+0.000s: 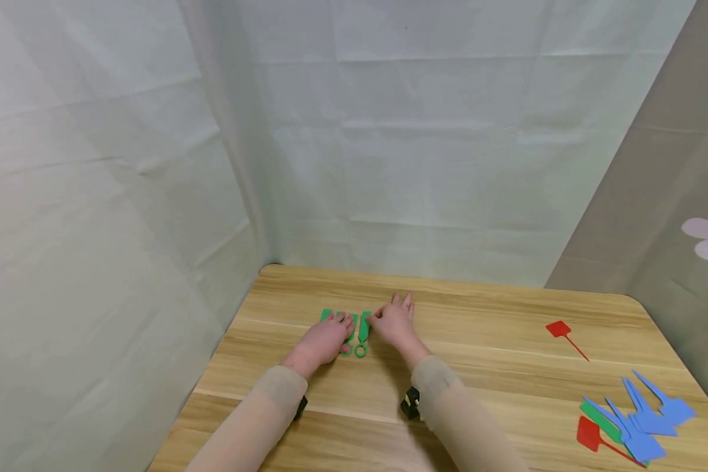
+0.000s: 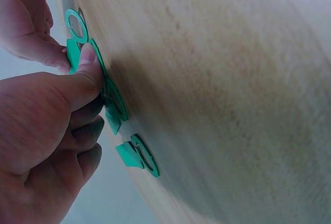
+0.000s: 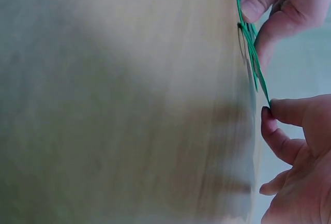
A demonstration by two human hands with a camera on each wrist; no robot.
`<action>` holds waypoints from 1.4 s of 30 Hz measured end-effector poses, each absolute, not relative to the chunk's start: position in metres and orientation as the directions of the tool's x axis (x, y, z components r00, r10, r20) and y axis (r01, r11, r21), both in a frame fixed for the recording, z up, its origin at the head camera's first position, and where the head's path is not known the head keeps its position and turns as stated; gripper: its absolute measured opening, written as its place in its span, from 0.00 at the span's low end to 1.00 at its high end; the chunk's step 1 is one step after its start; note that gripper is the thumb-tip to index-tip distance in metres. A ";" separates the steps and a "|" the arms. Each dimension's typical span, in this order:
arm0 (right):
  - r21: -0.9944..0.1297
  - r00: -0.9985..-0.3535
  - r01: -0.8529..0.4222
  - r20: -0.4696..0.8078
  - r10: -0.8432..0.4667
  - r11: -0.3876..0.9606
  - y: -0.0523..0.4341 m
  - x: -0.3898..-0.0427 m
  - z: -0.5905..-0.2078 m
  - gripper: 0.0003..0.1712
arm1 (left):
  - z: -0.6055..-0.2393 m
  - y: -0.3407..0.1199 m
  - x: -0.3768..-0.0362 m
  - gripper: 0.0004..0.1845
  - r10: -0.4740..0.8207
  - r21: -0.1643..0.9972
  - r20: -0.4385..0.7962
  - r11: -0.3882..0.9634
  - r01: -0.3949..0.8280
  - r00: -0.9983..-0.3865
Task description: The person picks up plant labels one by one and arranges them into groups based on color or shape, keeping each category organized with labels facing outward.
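The left hand (image 1: pixel 324 341) presses its thumb on the green tags (image 1: pixel 362 331) lying on the wooden table (image 1: pixel 495 328). At 3 o'clock of them, the right hand (image 1: pixel 394 322) pinches one tag's end.

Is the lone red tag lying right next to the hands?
No, the red tag lies far off to the right of both hands, which rest on the green tags.
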State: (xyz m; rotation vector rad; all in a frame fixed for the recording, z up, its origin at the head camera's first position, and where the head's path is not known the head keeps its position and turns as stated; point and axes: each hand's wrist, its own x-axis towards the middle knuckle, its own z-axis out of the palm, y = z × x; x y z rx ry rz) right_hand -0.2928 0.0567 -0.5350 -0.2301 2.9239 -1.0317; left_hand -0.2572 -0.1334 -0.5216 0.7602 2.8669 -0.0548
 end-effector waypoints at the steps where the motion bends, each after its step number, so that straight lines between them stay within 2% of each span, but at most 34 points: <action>1: -0.625 -0.989 -0.129 0.020 -0.149 0.770 0.056 -0.293 -0.535 0.17 | -0.522 -0.133 -0.257 0.32 0.490 0.003 -0.177 0.868 0.497 -0.854; 17: -0.588 -0.992 -0.108 0.006 -0.129 0.802 0.053 -0.291 -0.540 0.20 | -0.521 -0.133 -0.257 0.32 0.508 -0.070 -0.169 0.848 0.525 -0.844; 42: -0.568 -0.991 -0.111 0.007 -0.130 0.816 0.053 -0.287 -0.538 0.19 | -0.521 -0.134 -0.257 0.31 0.513 -0.046 -0.153 0.850 0.525 -0.844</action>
